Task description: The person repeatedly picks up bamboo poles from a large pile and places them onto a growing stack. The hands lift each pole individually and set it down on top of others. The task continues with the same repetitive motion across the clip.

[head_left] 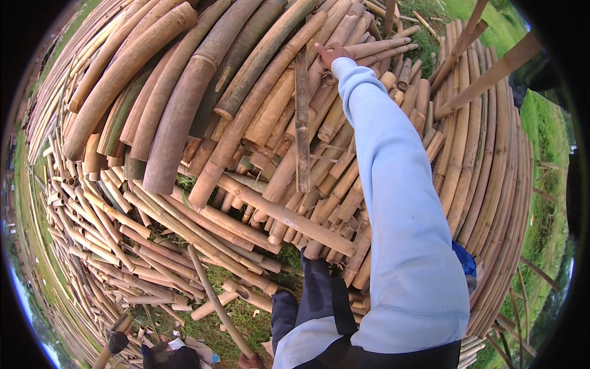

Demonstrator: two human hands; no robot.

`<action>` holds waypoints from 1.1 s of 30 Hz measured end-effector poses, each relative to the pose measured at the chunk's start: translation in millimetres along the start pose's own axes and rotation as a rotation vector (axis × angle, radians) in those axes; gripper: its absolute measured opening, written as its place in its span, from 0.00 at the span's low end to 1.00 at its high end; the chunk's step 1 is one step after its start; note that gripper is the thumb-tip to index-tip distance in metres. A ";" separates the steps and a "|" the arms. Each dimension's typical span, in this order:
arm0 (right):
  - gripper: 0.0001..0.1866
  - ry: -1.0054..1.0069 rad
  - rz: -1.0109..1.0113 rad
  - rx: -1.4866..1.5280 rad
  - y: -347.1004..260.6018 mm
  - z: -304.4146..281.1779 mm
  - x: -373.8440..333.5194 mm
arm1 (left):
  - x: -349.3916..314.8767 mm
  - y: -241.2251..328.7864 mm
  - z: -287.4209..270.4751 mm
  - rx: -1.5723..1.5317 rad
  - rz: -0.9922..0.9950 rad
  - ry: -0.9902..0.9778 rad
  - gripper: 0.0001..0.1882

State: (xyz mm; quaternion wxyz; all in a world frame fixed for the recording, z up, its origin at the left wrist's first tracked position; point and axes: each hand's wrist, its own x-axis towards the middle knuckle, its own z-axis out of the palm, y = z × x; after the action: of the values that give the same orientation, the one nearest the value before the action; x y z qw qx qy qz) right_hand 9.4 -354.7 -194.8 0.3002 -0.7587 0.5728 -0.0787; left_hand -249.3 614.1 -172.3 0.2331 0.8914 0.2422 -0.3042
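Note:
My right arm, in a light blue sleeve, reaches far forward over a stack of bamboo poles. At its end my right hand (pixel 334 55) is closed over a bamboo pole (pixel 319 72) in the upper middle; its fingertips are partly hidden. Just left of this hand, a flat split bamboo strip (pixel 302 129) lies lengthwise across the poles. At the bottom edge, my left hand (pixel 251 361) is closed round a long wooden stick (pixel 218 301) that slants up to the left. Only a small part of that hand shows.
Thick bamboo poles (pixel 184 117) jut toward me at upper left. One short pole (pixel 286 215) lies crosswise before my legs. Long poles (pixel 485 141) are stacked right, beside slanting posts (pixel 491 74). Many cut pieces (pixel 141 246) lie left. A dark-headed mallet (pixel 114 344) shows lower left.

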 end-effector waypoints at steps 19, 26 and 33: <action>0.38 0.031 -0.003 1.649 173.4 -112.3 -183.5 | 24.4 85.0 7.2 -0.191 0.129 -0.075 0.09; 0.48 -0.290 0.127 1.977 144.9 -89.9 -419.1 | 17.3 158.8 10.9 -0.283 0.138 -0.203 0.07; 0.41 -0.391 0.384 1.955 215.3 -13.9 -403.4 | 26.2 172.3 -0.2 -0.221 0.277 -0.295 0.06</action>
State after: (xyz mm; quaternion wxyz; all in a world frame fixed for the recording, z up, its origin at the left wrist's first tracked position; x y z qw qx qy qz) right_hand -307.6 -25.3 -210.5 0.8854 -0.0754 0.3106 -0.3376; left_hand -132.1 488.4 -143.0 0.4016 0.8310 0.1127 -0.3680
